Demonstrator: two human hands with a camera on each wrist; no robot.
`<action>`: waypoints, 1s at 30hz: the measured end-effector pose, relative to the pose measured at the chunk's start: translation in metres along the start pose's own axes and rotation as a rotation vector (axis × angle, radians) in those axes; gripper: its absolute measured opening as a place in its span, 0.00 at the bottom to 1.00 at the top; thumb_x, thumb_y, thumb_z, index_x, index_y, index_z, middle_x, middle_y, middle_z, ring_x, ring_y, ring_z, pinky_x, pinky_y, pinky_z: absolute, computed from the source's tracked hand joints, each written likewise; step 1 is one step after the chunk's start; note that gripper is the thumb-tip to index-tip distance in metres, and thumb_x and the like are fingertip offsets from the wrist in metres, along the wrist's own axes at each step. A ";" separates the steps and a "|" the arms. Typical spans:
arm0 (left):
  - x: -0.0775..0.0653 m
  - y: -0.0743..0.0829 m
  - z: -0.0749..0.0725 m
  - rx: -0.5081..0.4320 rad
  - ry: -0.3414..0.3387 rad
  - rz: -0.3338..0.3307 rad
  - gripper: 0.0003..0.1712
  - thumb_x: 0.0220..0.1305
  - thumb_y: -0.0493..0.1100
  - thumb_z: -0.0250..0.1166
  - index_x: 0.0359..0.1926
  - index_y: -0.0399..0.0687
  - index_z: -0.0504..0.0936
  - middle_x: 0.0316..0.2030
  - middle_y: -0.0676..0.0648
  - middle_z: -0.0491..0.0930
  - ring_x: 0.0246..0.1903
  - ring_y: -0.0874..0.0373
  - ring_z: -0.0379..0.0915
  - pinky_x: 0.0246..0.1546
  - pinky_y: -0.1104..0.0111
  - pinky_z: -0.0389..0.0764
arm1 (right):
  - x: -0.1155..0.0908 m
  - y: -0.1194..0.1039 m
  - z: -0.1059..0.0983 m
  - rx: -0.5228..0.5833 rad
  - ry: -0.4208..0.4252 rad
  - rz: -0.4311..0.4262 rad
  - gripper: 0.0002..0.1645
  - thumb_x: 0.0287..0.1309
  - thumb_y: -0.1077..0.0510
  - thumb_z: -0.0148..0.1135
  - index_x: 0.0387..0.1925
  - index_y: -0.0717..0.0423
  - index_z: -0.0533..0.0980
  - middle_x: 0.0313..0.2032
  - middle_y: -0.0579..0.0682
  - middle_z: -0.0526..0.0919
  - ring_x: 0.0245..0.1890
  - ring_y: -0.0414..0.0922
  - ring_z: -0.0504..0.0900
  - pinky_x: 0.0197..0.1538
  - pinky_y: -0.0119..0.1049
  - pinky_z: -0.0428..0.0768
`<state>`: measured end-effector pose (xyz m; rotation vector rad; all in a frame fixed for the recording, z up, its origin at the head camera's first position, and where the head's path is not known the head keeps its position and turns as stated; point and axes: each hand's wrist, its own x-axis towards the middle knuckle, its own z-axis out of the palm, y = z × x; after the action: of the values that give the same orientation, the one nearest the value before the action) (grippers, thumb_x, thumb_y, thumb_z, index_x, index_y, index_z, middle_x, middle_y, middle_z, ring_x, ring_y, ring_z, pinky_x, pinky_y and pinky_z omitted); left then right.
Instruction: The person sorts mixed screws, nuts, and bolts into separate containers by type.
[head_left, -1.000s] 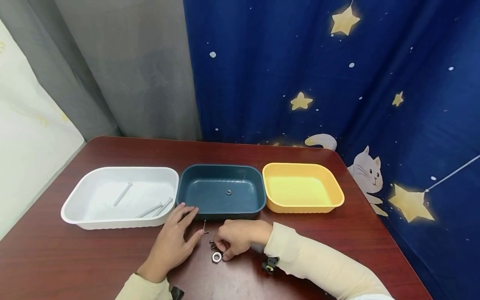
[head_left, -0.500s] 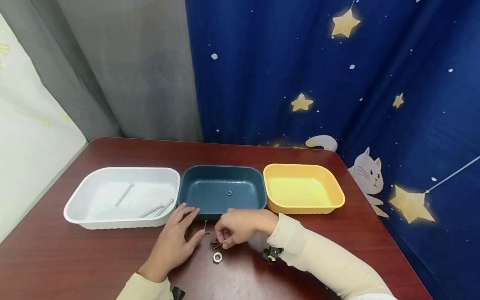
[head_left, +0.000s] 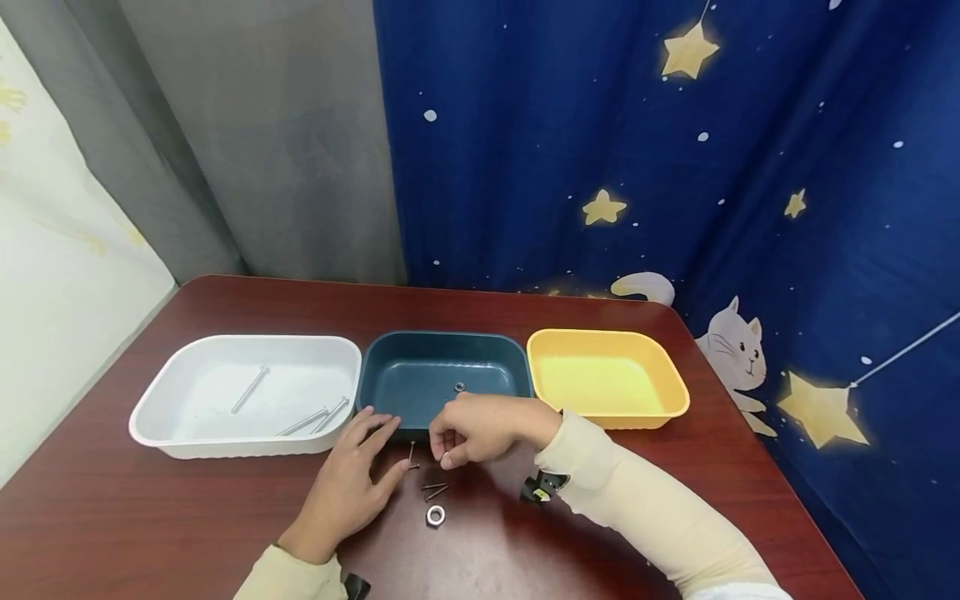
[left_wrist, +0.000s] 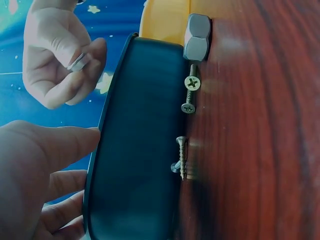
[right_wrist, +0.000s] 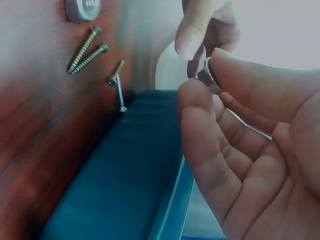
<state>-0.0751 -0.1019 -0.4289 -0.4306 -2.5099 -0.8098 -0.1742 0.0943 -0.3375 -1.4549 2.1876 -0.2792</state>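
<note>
My right hand (head_left: 483,427) is raised at the near side of the dark teal tray (head_left: 416,385), pinching a small metal nut (left_wrist: 79,62) between thumb and forefinger. In the right wrist view the nut (right_wrist: 209,76) shows its ridged edge. My left hand (head_left: 341,492) lies with relaxed, spread fingers, their tips on the tray's near left rim. By its thumb are two screws (head_left: 412,454), one brassy and one silvery. Two more brassy screws (right_wrist: 86,52) lie together on the table, and a large hex nut (head_left: 435,517) sits in front of them.
A white tray (head_left: 202,392) on the left holds several long bolts (head_left: 251,390). Inside the teal tray is one nut (head_left: 460,387). The yellow tray (head_left: 607,379) stands on the right. All three trays form a row on the reddish-brown table (head_left: 187,517).
My right hand picked the small nut up from beside the large nut and screws, then rose toward the teal tray. The two screws are now uncovered. My left hand has stayed put.
</note>
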 end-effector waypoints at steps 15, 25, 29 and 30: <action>0.000 0.001 0.000 -0.007 -0.018 -0.009 0.30 0.51 0.42 0.75 0.55 0.34 0.80 0.52 0.40 0.77 0.62 0.37 0.63 0.57 0.45 0.70 | 0.006 0.008 -0.018 0.136 0.021 0.024 0.02 0.62 0.63 0.63 0.34 0.54 0.79 0.24 0.37 0.80 0.26 0.31 0.79 0.38 0.23 0.76; 0.002 0.001 0.000 -0.007 -0.037 -0.046 0.32 0.50 0.42 0.76 0.55 0.33 0.79 0.53 0.39 0.76 0.63 0.37 0.62 0.57 0.45 0.69 | 0.014 0.023 -0.033 0.175 -0.001 0.097 0.05 0.63 0.65 0.61 0.39 0.58 0.81 0.25 0.41 0.83 0.28 0.35 0.82 0.37 0.27 0.79; 0.001 0.000 -0.001 -0.010 -0.033 -0.046 0.31 0.50 0.42 0.76 0.55 0.34 0.79 0.53 0.39 0.76 0.63 0.37 0.62 0.57 0.44 0.69 | 0.019 0.029 -0.037 0.214 -0.020 0.147 0.06 0.63 0.65 0.61 0.40 0.61 0.81 0.26 0.43 0.83 0.29 0.39 0.83 0.36 0.29 0.81; 0.001 0.000 -0.001 -0.010 -0.032 -0.047 0.31 0.50 0.42 0.76 0.56 0.34 0.79 0.53 0.39 0.76 0.63 0.37 0.62 0.57 0.44 0.70 | 0.020 0.030 -0.038 0.229 -0.026 0.157 0.06 0.63 0.65 0.61 0.40 0.61 0.81 0.26 0.44 0.83 0.29 0.40 0.84 0.36 0.30 0.81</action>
<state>-0.0754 -0.1022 -0.4278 -0.3925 -2.5550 -0.8399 -0.2241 0.0847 -0.3240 -1.1514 2.1546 -0.4374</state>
